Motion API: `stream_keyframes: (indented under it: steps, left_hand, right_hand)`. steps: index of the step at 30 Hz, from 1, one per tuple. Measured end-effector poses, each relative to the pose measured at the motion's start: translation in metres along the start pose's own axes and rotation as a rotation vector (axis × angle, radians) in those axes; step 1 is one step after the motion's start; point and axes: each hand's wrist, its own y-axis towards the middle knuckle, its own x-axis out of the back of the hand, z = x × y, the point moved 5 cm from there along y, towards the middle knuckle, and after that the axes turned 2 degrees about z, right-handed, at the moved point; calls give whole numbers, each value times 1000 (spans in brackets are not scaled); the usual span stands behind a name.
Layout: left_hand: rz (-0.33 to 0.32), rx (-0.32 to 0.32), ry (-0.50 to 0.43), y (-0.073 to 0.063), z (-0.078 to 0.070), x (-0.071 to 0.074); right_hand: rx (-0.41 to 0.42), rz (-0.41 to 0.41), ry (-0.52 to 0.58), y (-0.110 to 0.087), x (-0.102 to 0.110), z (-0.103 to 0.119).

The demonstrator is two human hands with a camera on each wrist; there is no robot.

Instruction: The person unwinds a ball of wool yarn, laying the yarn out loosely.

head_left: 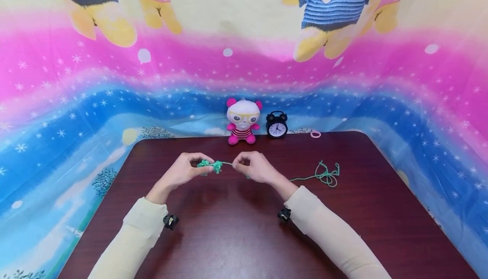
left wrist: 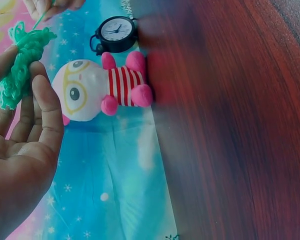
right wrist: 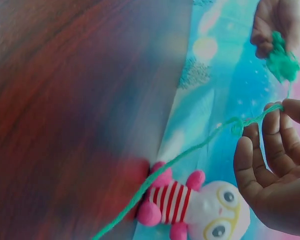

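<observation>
Above the table, my left hand pinches a knotted bundle of green yarn between thumb and fingers. From the bundle a strand runs across to my right hand, whose thumb and index finger grip it. In the right wrist view the green yarn strand continues past the right fingertips, with a small loop in it, and trails down toward the table. Its far end lies as a loose tangle on the right of the table.
A pink and white plush toy sits at the table's back edge, beside a black alarm clock. A pink ring-shaped band lies farther right. A printed cloth hangs behind the dark wooden table.
</observation>
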Motion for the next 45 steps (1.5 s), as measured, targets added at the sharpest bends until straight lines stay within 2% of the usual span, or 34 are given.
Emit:
stream_keyframes:
  steps: [8,20,27,33,40,45]
  left_hand:
    - [-7,4,2,-1,2,3]
    - [-2,22,-22,-1,3,4]
    - [-17,3,-7,-1,4,7]
    - [-33,14,24,-3,5,10]
    - [-47,32,-2,-4,7,12]
    - [-45,17,-4,-4,8,14]
  right_hand:
    - [-47,-67,31,-10,30,-5]
    - [-53,-212,38,-23,71,-16]
    - [-110,-264,89,-30,95,-26]
    - [-161,-321,95,-39,115,-38]
    - [-191,-381,87,-51,133,-49]
    - [-215,-425,103,-61,147,-58]
